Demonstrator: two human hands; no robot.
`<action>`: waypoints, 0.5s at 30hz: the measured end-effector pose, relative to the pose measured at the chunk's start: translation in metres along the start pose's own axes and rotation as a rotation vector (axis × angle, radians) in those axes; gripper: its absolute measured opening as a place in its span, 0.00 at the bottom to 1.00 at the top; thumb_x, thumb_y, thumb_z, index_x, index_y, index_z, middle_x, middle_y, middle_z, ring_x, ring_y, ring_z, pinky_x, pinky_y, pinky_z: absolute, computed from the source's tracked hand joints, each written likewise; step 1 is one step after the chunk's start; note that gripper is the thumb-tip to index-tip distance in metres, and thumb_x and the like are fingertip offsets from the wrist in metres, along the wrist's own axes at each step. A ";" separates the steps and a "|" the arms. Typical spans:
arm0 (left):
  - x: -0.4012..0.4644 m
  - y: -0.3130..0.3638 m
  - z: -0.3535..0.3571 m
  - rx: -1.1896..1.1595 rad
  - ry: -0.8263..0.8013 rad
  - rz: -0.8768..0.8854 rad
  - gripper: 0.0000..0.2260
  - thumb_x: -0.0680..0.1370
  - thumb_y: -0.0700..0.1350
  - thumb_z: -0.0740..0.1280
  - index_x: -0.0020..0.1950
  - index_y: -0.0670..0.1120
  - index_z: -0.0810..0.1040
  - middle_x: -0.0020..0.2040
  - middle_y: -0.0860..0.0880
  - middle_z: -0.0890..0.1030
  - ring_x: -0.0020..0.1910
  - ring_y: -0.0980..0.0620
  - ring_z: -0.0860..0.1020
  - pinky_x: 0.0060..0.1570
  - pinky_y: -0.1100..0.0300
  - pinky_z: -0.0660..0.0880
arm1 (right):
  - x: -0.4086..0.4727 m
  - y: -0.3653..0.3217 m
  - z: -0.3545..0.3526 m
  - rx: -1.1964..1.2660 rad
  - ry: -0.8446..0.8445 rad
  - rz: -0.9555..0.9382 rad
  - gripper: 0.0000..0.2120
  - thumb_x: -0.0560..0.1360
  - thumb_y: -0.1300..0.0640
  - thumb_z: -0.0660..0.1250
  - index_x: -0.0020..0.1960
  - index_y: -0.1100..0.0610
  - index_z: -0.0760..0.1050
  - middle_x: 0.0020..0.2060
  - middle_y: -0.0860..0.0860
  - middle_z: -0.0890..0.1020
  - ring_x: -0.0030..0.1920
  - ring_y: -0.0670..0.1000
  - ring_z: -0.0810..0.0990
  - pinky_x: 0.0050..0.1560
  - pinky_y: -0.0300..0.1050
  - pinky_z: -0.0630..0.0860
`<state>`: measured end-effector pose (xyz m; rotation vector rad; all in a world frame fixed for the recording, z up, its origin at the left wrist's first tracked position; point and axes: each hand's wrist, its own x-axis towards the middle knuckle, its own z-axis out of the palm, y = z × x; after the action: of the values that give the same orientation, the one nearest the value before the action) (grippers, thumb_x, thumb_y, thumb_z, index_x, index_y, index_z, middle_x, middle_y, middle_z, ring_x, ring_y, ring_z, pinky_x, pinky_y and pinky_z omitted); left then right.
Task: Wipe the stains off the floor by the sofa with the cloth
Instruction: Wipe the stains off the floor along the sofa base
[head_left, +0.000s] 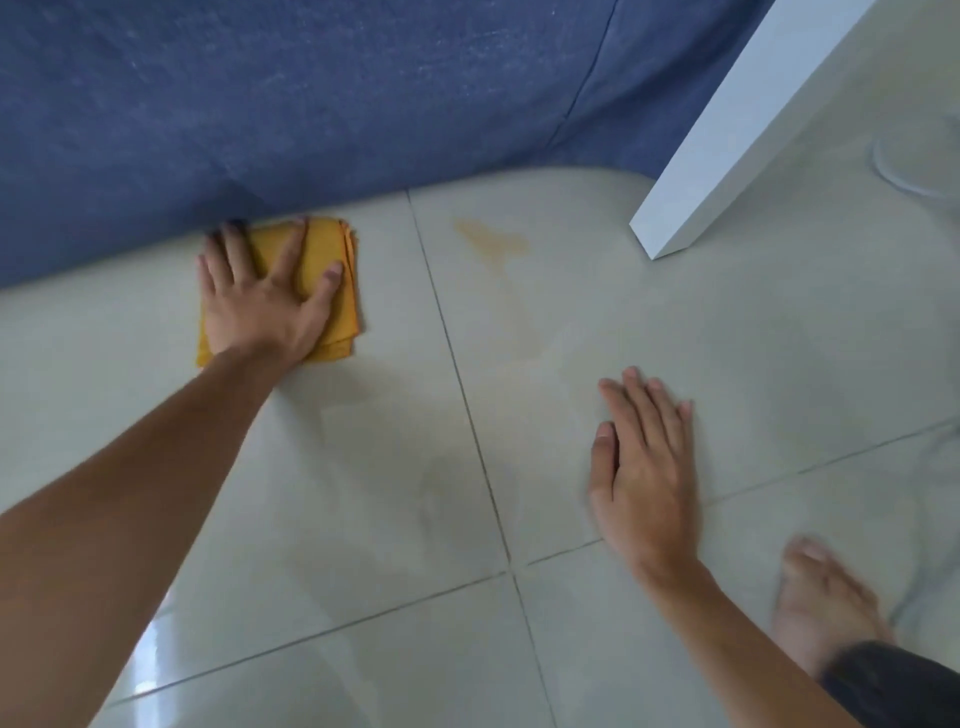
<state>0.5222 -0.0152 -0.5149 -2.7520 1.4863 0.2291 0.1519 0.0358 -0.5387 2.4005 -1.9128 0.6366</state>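
Head view: the left hand (260, 306) presses flat, fingers spread, on the folded orange cloth (332, 280) at the blue fabric sofa's (311, 93) foot; the right hand (647, 467), open and empty, braces on the pale tiled floor (363, 519), likely for balance. An orange stain (491, 241) remains nearby.

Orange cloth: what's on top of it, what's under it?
The left hand lies flat on the folded orange cloth, fingers spread. Under it is the tiled floor; whether any stain lies beneath is hidden.
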 end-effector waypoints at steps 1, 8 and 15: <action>0.015 0.022 0.001 0.012 0.005 0.033 0.34 0.75 0.73 0.41 0.79 0.63 0.49 0.80 0.36 0.50 0.79 0.34 0.48 0.78 0.43 0.44 | 0.000 0.000 0.000 0.003 0.003 0.001 0.19 0.80 0.58 0.56 0.68 0.58 0.76 0.71 0.55 0.75 0.73 0.57 0.70 0.75 0.63 0.62; -0.002 0.187 0.012 0.017 -0.045 0.442 0.32 0.75 0.72 0.42 0.79 0.65 0.48 0.81 0.39 0.47 0.80 0.36 0.46 0.78 0.43 0.43 | 0.001 0.002 -0.002 0.120 0.078 0.013 0.18 0.79 0.61 0.58 0.65 0.60 0.78 0.69 0.56 0.76 0.72 0.57 0.72 0.73 0.65 0.64; -0.148 0.161 0.024 -0.013 -0.095 0.712 0.31 0.77 0.71 0.47 0.79 0.65 0.50 0.82 0.42 0.44 0.81 0.39 0.43 0.78 0.44 0.46 | 0.013 0.018 -0.019 0.146 0.109 0.223 0.19 0.78 0.58 0.56 0.65 0.58 0.77 0.69 0.57 0.76 0.72 0.59 0.70 0.71 0.66 0.65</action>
<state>0.3055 0.0207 -0.5093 -2.0605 2.3620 0.3573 0.1319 0.0237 -0.5217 2.1924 -2.1752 0.9276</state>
